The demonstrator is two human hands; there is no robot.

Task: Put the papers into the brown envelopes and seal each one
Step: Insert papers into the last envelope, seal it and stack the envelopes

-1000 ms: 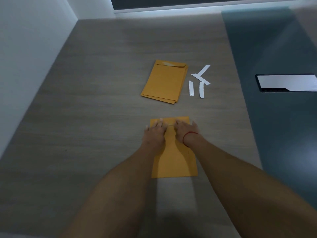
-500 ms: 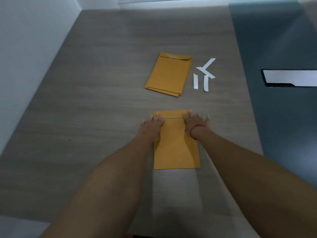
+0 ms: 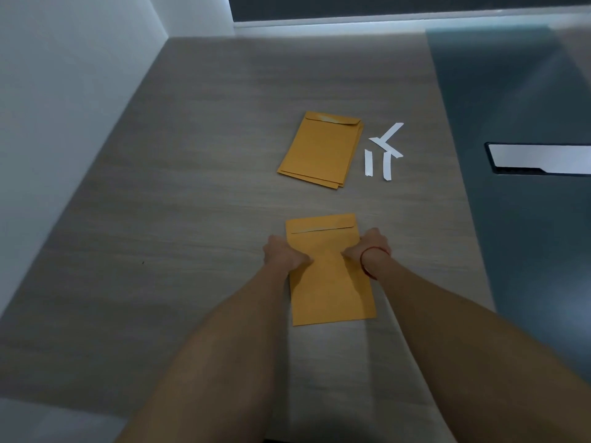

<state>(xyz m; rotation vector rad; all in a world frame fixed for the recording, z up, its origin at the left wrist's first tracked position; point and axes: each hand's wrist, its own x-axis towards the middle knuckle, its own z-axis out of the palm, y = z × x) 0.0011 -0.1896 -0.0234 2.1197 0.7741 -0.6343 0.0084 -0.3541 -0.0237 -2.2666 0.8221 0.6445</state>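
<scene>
table (image 3: 192, 235) | envelope (image 3: 329, 282) | envelope stack (image 3: 319, 148) | paper strips (image 3: 383, 148)

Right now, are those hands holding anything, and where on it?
Yes: the left hand and right hand grip the brown envelope by its two long side edges, just below the folded flap.

grey wood-grain table (image 3: 198, 193), white paper strips (image 3: 383, 151), teal mat (image 3: 511, 100)

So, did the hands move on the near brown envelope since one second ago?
Yes. The left hand and right hand slid back from the near brown envelope's flap line toward the person, spreading to its side edges.
</scene>
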